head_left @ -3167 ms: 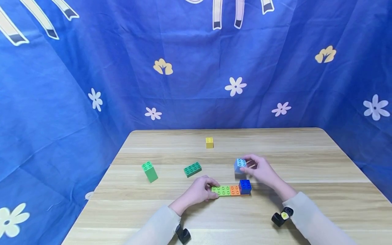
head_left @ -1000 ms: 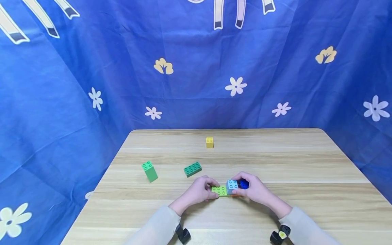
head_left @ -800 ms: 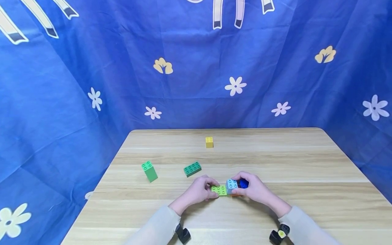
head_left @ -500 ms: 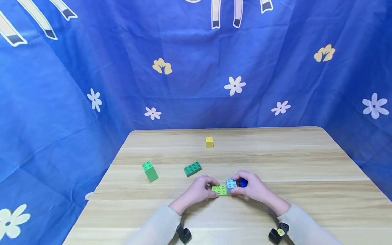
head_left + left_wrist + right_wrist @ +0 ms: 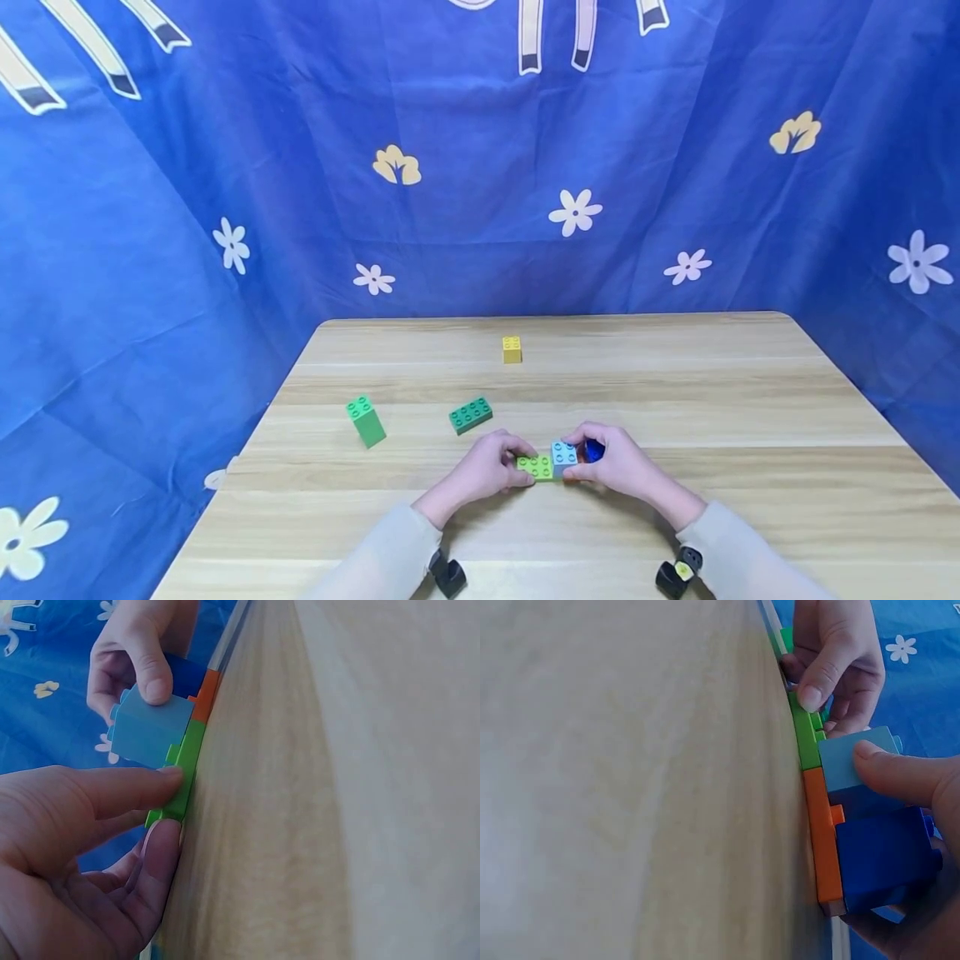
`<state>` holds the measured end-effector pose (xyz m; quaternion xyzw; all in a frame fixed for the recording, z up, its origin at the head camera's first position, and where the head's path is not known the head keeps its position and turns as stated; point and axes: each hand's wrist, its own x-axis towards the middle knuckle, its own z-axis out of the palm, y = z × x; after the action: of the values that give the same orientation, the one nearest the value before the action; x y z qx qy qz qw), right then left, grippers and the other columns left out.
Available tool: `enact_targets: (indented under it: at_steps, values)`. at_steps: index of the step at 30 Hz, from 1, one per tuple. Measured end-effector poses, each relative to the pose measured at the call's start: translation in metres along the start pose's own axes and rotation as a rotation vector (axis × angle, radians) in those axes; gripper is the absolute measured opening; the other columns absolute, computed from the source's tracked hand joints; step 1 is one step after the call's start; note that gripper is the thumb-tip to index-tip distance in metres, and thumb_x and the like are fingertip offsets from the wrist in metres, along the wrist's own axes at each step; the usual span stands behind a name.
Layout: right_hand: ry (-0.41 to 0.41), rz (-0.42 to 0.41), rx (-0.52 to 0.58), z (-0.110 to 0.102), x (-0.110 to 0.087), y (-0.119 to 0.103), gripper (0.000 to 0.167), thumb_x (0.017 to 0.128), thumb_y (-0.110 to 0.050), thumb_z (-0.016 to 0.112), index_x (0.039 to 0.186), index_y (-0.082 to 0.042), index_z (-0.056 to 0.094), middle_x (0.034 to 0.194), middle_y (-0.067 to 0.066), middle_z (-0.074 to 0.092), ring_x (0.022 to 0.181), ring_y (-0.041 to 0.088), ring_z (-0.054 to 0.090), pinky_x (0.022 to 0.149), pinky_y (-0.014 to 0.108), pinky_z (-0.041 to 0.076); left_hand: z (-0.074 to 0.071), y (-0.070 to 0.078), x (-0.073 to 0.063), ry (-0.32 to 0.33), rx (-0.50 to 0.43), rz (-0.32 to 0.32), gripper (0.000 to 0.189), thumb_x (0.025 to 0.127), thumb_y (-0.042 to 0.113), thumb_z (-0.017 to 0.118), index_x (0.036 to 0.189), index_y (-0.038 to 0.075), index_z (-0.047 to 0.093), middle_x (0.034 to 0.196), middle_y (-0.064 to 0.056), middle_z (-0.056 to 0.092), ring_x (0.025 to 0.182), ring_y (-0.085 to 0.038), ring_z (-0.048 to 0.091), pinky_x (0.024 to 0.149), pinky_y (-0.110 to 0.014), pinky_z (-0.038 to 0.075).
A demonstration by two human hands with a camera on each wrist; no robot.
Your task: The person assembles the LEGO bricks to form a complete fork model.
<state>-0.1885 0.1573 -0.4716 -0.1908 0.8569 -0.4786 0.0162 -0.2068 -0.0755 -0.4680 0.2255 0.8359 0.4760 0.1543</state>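
Note:
My left hand [image 5: 489, 468] grips the left end of a flat lime green toy brick [image 5: 536, 467] on the table. An orange brick [image 5: 822, 840] lies end to end with the lime one. My right hand [image 5: 617, 458] pinches a light blue brick [image 5: 564, 455] between thumb and fingers. It sits over the seam between lime and orange; whether its studs are fully seated I cannot tell. A dark blue brick [image 5: 885, 859] stands on the orange brick's right end, with an orange stud showing between the two blue bricks. The right hand partly hides the dark blue brick in the head view.
Behind the left hand lies a flat dark green brick [image 5: 471, 416]. A tall green brick [image 5: 367, 422] stands farther left, and a yellow brick [image 5: 512, 350] stands near the back of the wooden table [image 5: 705, 375]. A patterned blue cloth [image 5: 480, 200] hangs behind.
The right hand has brought the light blue brick forward and left onto the brick row, then shifted it slightly left along it. The left hand keeps its grip on the lime brick.

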Motion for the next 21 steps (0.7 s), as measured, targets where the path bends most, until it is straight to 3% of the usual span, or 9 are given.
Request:
enact_targets:
  at_steps: [13, 21]
  values:
    - [-0.007, 0.024, -0.019, -0.005, 0.001, -0.001, 0.048, 0.07, -0.032, 0.081, 0.111, -0.013, 0.064, 0.103, -0.001, 0.062, 0.095, 0.019, 0.055, 0.085, 0.04, 0.046, -0.003, -0.001, 0.003, 0.003, -0.005, 0.002, 0.032, 0.071, 0.004, 0.077, 0.101, 0.004, 0.068, 0.09, -0.006, 0.051, 0.057, -0.011, 0.054, 0.046, -0.024, 0.052]
    - [0.003, 0.026, 0.021, -0.011, -0.005, 0.0, 0.051, 0.072, -0.034, 0.079, 0.114, -0.009, 0.063, 0.108, 0.002, 0.063, 0.099, 0.021, 0.056, 0.088, 0.039, 0.044, -0.003, -0.003, 0.003, -0.008, -0.027, -0.031, 0.035, 0.07, 0.005, 0.078, 0.103, 0.003, 0.066, 0.091, -0.006, 0.051, 0.065, -0.014, 0.055, 0.049, -0.025, 0.053]
